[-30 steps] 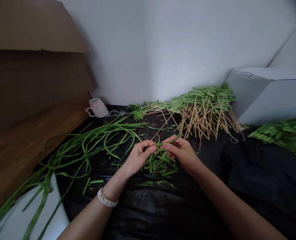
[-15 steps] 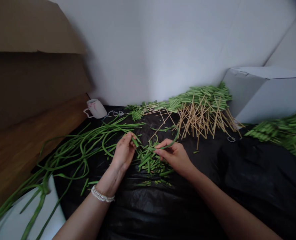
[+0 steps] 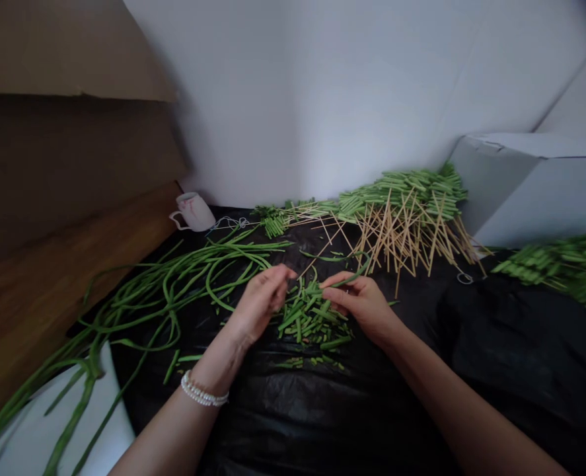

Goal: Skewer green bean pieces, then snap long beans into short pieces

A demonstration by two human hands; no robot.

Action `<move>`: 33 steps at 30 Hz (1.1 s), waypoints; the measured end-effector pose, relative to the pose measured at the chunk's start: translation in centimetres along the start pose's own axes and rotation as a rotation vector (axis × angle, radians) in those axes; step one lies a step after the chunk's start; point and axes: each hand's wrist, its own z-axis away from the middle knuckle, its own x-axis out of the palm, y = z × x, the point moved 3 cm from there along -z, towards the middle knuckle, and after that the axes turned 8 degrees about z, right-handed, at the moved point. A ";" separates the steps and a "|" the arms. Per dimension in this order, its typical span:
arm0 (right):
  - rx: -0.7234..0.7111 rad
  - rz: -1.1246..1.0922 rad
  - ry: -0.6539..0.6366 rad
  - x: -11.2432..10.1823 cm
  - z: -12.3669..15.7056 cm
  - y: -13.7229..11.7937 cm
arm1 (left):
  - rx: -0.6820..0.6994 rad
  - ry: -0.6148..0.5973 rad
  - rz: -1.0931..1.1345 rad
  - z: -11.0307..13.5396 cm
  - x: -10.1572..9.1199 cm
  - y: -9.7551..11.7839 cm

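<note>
My right hand (image 3: pixel 359 301) pinches a long green bean (image 3: pixel 353 277) that curves up and to the right from its fingertips. My left hand (image 3: pixel 260 301) hovers with fingers curled together just left of a small pile of cut bean pieces (image 3: pixel 311 316) on the black plastic sheet (image 3: pixel 322 410). Whether the left fingers hold a piece is hidden. A bead bracelet (image 3: pixel 201 393) circles my left wrist. A heap of uncut long beans (image 3: pixel 183 281) sprawls to the left of my hands.
Skewered bean pieces on bamboo sticks (image 3: pixel 402 218) are stacked against the wall behind, with more skewers (image 3: pixel 565 268) at the right. A white cup (image 3: pixel 192 211) stands at the back left. A white box (image 3: pixel 535 188) sits at the right, and brown cardboard (image 3: pixel 65 132) at the left.
My hands met over the pile a second ago, then my left hand drew away to the left. It has come back toward the pile. The right hand keeps its bean.
</note>
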 end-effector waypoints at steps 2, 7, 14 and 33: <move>-0.011 0.027 -0.043 0.3 0.1 -0.2 | -0.096 -0.090 -0.153 0.6 0.9 -1.0; 0.022 0.017 -0.067 1.0 0.4 -0.9 | -0.210 -0.240 -0.244 1.3 1.6 -2.1; -0.021 0.161 -0.043 1.0 0.4 -1.0 | -0.206 -0.179 -0.132 0.9 1.4 -2.2; -0.097 0.342 -0.091 1.8 1.1 -0.7 | -0.112 -0.077 -0.149 1.2 2.1 -2.0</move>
